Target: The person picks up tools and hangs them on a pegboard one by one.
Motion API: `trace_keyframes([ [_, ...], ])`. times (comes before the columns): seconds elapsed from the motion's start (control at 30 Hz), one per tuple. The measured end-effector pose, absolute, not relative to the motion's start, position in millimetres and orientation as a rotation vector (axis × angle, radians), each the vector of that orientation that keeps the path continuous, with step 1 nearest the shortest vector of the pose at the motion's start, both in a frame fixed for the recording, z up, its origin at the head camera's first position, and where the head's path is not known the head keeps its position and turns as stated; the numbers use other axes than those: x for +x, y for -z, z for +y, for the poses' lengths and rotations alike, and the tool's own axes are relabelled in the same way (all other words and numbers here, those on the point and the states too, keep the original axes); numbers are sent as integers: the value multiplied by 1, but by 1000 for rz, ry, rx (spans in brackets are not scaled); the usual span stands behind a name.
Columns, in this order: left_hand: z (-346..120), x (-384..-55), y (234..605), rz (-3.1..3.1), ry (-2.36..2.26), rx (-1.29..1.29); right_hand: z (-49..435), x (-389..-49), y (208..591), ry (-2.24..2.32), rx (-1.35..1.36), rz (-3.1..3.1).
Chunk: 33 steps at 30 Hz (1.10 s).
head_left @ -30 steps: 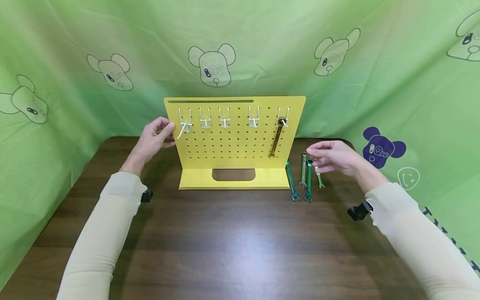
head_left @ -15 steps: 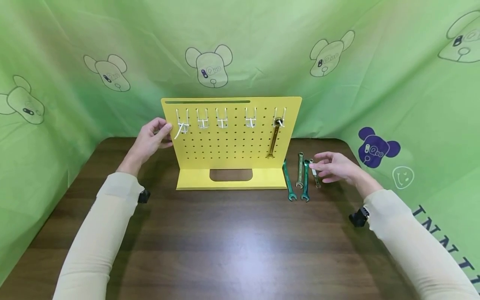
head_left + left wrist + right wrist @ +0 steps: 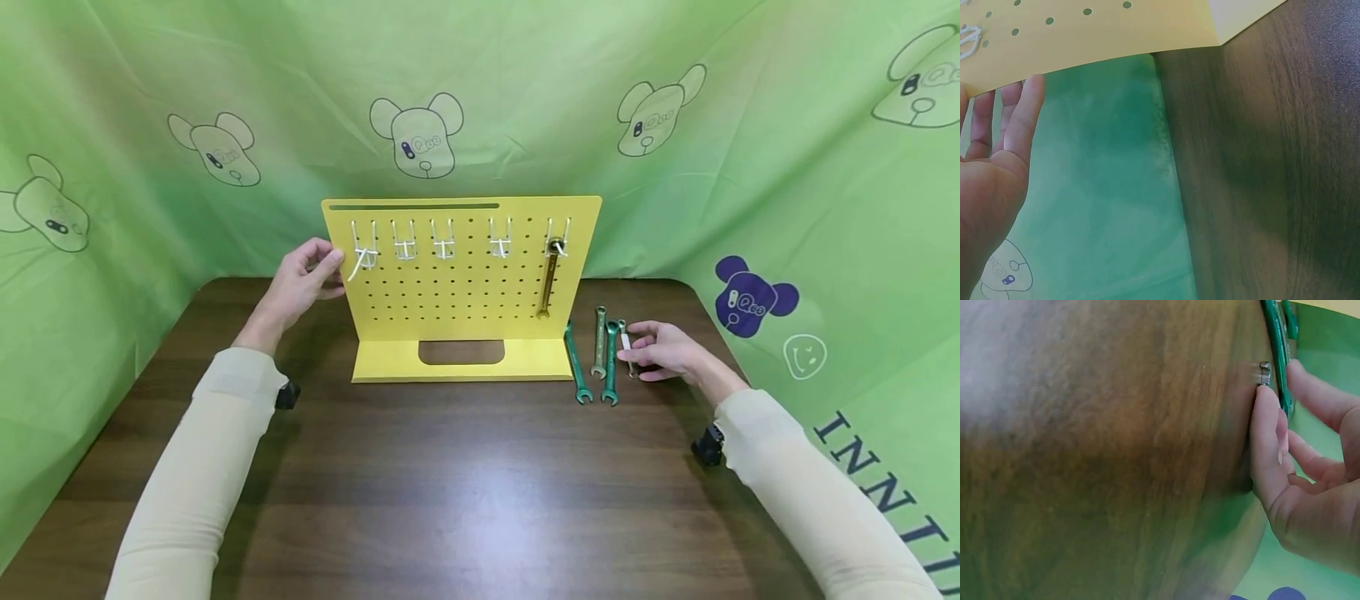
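Observation:
My left hand [image 3: 294, 283] holds the left edge of a yellow pegboard [image 3: 465, 292], thumb in front and fingers behind. In the left wrist view, fingers [image 3: 1025, 119] meet the board's edge. At the right, my right hand [image 3: 667, 350] is low over the table beside a small silver wrench [image 3: 627, 342] with a white band; its fingers are around the wrench but stand apart. Only one end of that wrench [image 3: 1264, 373] shows in the right wrist view. Left of it lie two green wrenches, the nearer one [image 3: 611, 367] and one by the board [image 3: 576, 367], with a pale-green wrench [image 3: 599, 342] between.
Several white wire hooks [image 3: 443, 247] line the board's upper part. A bronze-coloured wrench [image 3: 551, 282] hangs from the rightmost hook. The brown wooden table [image 3: 450, 467] stretches toward me, and a green printed curtain [image 3: 525, 142] encloses the back and sides.
My right hand has come down and slightly forward from above the wrenches to the small silver wrench. The left hand keeps its hold on the pegboard; the view has shifted slightly.

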<state>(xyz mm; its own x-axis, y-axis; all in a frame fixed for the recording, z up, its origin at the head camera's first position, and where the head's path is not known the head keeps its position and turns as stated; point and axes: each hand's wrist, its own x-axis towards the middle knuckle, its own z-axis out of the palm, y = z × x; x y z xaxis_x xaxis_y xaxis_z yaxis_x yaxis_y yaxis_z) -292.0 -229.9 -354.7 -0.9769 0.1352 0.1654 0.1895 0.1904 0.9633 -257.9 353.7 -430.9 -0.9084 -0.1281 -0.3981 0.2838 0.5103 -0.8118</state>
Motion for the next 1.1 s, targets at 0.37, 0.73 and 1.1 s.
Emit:
trace_keyframes([
  [0.37,-226,-293,354,-2401,1942,-336,350,-254,428,1320,174,2400],
  [0.73,-246,-284,350,-2379,1906,-314,329,-268,426,1320,177,2416],
  [1.1,-231,-290,354,-2372,1944,-349,345,-261,419,1157,220,2502],
])
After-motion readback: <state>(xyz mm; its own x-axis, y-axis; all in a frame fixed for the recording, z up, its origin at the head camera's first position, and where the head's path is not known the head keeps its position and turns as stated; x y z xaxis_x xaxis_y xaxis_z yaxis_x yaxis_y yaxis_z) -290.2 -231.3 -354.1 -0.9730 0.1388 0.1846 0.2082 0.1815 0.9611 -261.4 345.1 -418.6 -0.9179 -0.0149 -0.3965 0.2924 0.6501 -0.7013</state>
